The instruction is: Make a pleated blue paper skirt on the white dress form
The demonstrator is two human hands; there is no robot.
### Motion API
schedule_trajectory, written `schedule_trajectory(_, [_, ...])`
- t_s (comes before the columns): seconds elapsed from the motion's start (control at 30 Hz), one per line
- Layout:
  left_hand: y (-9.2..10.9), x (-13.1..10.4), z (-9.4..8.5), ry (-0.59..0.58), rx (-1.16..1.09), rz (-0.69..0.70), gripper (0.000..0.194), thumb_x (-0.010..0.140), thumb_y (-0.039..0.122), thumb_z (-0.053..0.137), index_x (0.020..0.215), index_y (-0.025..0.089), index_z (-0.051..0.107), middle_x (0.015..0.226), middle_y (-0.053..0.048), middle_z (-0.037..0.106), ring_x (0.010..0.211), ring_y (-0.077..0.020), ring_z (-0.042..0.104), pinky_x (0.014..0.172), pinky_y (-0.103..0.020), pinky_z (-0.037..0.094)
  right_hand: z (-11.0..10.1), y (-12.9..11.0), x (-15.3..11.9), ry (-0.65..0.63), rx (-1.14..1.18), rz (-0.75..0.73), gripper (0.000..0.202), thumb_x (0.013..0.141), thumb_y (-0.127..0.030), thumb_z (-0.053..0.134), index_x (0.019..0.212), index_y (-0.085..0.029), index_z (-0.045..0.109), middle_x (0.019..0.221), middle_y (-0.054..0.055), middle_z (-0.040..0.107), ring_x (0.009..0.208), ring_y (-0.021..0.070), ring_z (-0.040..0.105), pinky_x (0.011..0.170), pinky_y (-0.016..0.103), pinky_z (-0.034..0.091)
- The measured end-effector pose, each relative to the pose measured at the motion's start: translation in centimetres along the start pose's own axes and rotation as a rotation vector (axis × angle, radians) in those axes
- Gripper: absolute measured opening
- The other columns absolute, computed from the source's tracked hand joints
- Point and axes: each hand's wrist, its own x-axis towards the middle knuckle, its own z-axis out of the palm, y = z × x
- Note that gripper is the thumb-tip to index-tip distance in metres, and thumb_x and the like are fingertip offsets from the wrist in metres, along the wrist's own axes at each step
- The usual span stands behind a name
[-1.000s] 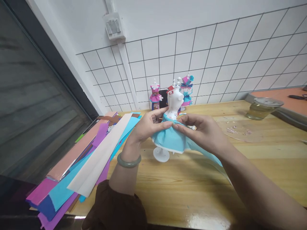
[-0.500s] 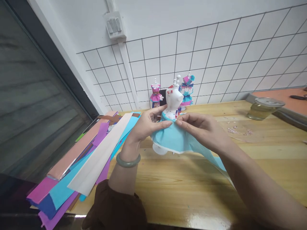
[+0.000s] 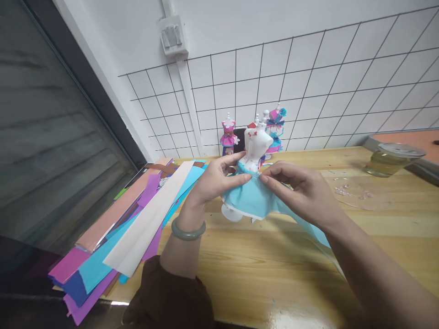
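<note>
A small white dress-form mannequin (image 3: pixel 255 145) with red marks on its upper part stands before me. Light blue crepe paper (image 3: pixel 248 196) with a white lower edge wraps its waist like a skirt, and a long loose end trails right under my right arm. My left hand (image 3: pixel 222 180) is closed around the mannequin's waist, thumb pressing the gathered paper at the front. Thumb and forefinger of my right hand (image 3: pixel 295 187) pinch the paper's upper edge beside that thumb. The skirt's back is hidden.
Colored crepe paper strips (image 3: pixel 151 219) are piled at the left. Small dressed mannequins (image 3: pixel 228 135) stand behind, near the wall grid (image 3: pixel 308 96). To the right are a clear sheet with tiny beads (image 3: pixel 353 192), a lidded cup of yellowish liquid (image 3: pixel 391 160) and an orange-topped surface (image 3: pixel 411 139).
The whole view has shifted slightly, so things appear a little farther right. Both hands stay at the mannequin's waist, and the right fingers still pinch the blue paper.
</note>
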Motion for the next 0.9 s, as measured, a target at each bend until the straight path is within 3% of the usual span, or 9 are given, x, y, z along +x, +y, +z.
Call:
schedule_trajectory(0.43, [-0.43,0.13,0.06,-0.003,-0.02,0.005,0.061,0.066,0.027,0.077,0.122,0.018,0.059,0.131,-0.012,0.055,0.113,-0.0275,0.054,0.093,-0.041,0.044,0.25,0.19,-0.02,-0.026,0.07,-0.016,0.013,0.084,-0.028,0.06,0.083,-0.019,0.069,0.08,0.003,0.067,0.07,0.0144,0.057,0.061,0.027,0.044])
schedule_trajectory(0.73, [-0.44,0.07,0.06,-0.029,-0.043,-0.005,0.061,0.065,0.027,0.077,0.123,0.019,0.059,0.127,-0.012,0.058,0.107,-0.0261,0.057,0.088,-0.04,0.046,0.65,0.66,0.02,0.091,0.078,0.075,0.013,0.076,-0.032,0.068,0.081,-0.02,0.072,0.074,0.002,0.07,0.068,0.0163,0.063,0.059,0.028,0.049])
schedule_trajectory(0.9, [-0.33,0.04,0.21,-0.048,-0.075,-0.016,0.062,0.066,0.027,0.077,0.124,0.019,0.057,0.123,-0.012,0.061,0.104,-0.0252,0.058,0.086,-0.039,0.046,0.61,0.67,0.09,0.089,0.151,0.106,0.016,0.076,-0.034,0.068,0.081,-0.019,0.069,0.074,0.002,0.069,0.068,0.0161,0.063,0.059,0.028,0.049])
